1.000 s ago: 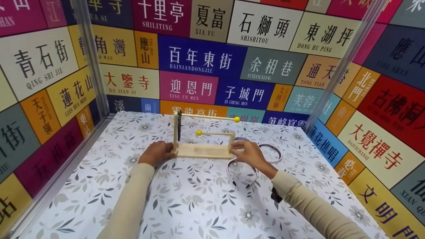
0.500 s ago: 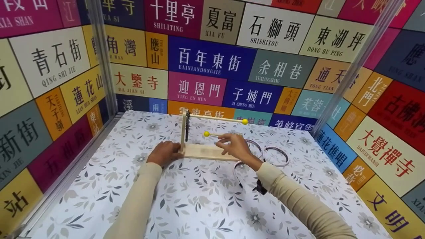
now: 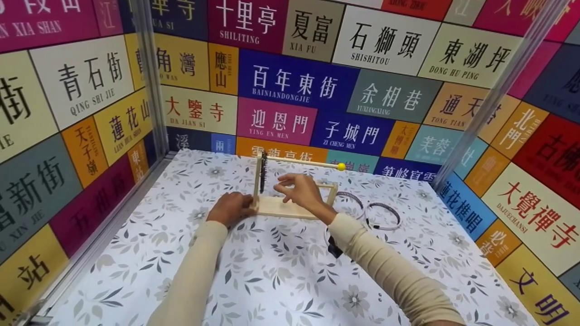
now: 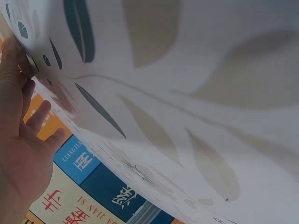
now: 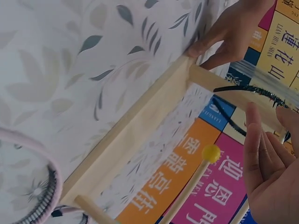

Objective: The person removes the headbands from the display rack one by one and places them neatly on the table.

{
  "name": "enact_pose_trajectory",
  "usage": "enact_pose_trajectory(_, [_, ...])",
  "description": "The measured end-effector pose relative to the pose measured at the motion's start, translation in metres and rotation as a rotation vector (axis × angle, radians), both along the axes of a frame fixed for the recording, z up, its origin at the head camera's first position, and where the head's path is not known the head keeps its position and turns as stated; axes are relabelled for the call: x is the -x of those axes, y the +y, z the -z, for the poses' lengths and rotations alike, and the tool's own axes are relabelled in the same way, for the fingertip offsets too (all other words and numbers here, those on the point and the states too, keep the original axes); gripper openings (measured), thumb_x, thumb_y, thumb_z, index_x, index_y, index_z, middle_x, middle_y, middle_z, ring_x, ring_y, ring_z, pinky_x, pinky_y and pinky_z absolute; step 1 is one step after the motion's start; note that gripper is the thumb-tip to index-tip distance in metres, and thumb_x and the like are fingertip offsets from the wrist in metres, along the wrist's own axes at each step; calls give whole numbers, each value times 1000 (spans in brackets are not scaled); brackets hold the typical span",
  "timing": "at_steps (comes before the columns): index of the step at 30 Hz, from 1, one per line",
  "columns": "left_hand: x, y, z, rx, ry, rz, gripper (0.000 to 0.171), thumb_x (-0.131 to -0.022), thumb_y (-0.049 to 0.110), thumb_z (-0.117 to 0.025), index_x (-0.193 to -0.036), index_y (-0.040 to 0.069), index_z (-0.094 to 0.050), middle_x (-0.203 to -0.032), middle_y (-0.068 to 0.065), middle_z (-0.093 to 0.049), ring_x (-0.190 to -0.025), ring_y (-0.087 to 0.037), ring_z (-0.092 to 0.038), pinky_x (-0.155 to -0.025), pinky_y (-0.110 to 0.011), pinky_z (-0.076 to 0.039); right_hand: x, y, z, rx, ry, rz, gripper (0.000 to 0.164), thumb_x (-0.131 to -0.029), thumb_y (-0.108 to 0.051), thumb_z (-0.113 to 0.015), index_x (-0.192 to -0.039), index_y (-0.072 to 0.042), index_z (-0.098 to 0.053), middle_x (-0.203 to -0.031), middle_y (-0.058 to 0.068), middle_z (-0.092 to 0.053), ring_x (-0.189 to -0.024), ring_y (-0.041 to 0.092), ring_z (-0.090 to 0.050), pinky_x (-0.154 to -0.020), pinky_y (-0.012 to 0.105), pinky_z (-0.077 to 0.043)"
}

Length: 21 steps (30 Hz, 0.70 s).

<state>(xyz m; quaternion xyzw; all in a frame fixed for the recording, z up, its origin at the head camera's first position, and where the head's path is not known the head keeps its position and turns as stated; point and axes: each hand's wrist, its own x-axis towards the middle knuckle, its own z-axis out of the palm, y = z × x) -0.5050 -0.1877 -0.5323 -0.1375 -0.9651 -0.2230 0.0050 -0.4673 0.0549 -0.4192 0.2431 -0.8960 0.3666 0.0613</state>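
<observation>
A light wooden stand (image 3: 290, 207) with a flat base and two upright posts sits on the table. My left hand (image 3: 232, 208) grips the left end of its base; the wrist view shows the thumb side at the edge and the other fingers loose. From the left post's upper rod hangs a dark, beaded-looking headband (image 3: 263, 174). My right hand (image 3: 300, 190) is over the base, fingers extended towards that headband with a small gap and nothing held. It hides the lower rod's yellow ball (image 5: 211, 153) in the head view. The upper rod's yellow ball (image 3: 341, 166) points right.
Pale headbands with dark braided trim lie right of the stand, one headband (image 3: 383, 216) farthest out. A dark object (image 3: 334, 248) shows beneath my right wrist. Sign-covered walls (image 3: 290, 86) rise behind and beside the flower-patterned tabletop (image 3: 272, 271).
My right hand has left the right post and moved left, past the lower rod, towards the dark headband. The left hand stays at the base. The head view has turned slightly left.
</observation>
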Motion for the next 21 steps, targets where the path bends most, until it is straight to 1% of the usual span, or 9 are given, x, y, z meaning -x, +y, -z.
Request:
enact_pose_trajectory(4, [0, 1, -1, 6, 2, -4, 21, -92, 35, -80, -110, 24, -75, -90, 8, -72, -85, -16, -65, -87, -38, -55, 2, -13, -3, -23, 19, 25, 39, -95, -37, -78, -125, -13, -75, -110, 5, -79, -58, 10, -72, -49, 24, -54])
enact_pose_trajectory(6, [-1, 0, -1, 6, 6, -8, 20, -92, 34, -80, -109, 24, -75, -90, 8, -72, -86, -16, -65, -88, -38, -55, 3, -19, -3, -33, 28, 23, 39, -95, -38, -78, -125, -13, -75, -110, 4, -79, -57, 9, -71, -46, 22, -50])
enact_pose_trajectory(9, [-3, 0, -3, 14, 17, -2, 21, -92, 33, -80, -110, 23, -75, -92, 6, -72, -88, -18, -66, -89, -40, -55, 5, -26, -3, -27, 30, 14, 40, -94, -38, -78, -126, -12, -75, -109, 4, -79, -57, 7, -71, -43, 21, -45])
enact_pose_trajectory(11, [-3, 0, -3, 23, 20, 2, 21, -93, 33, -79, -111, 22, -75, -93, 5, -72, -88, -18, -65, -90, -41, -54, 5, -30, -2, -22, 34, 14, 41, -94, -37, -79, -125, -11, -75, -108, 5, -79, -57, 8, -71, -41, 21, -43])
enact_pose_trajectory(13, [-3, -1, -3, 36, 32, 11, 22, -93, 33, -79, -110, 20, -75, -91, 4, -72, -86, -19, -65, -87, -42, -54, 6, -33, -2, -13, 39, 26, 41, -93, -38, -80, -124, -11, -75, -106, 5, -79, -58, 10, -72, -42, 21, -45])
enact_pose_trajectory(17, [-1, -1, -2, 50, 56, 21, 21, -93, 33, -79, -108, 19, -75, -86, 4, -71, -80, -18, -62, -82, -40, -53, 9, -38, -2, -12, 59, 69, 40, -89, -40, -83, -119, -13, -78, -99, 5, -80, -61, 19, -75, -44, 23, -48])
enact_pose_trajectory(21, [-2, 0, -1, 57, 81, 24, 20, -93, 33, -79, -107, 19, -76, -87, 4, -72, -80, -18, -63, -83, -40, -54, 11, -42, -2, -33, 73, 111, 38, -87, -43, -84, -114, -16, -80, -92, 2, -80, -59, 18, -74, -45, 25, -49])
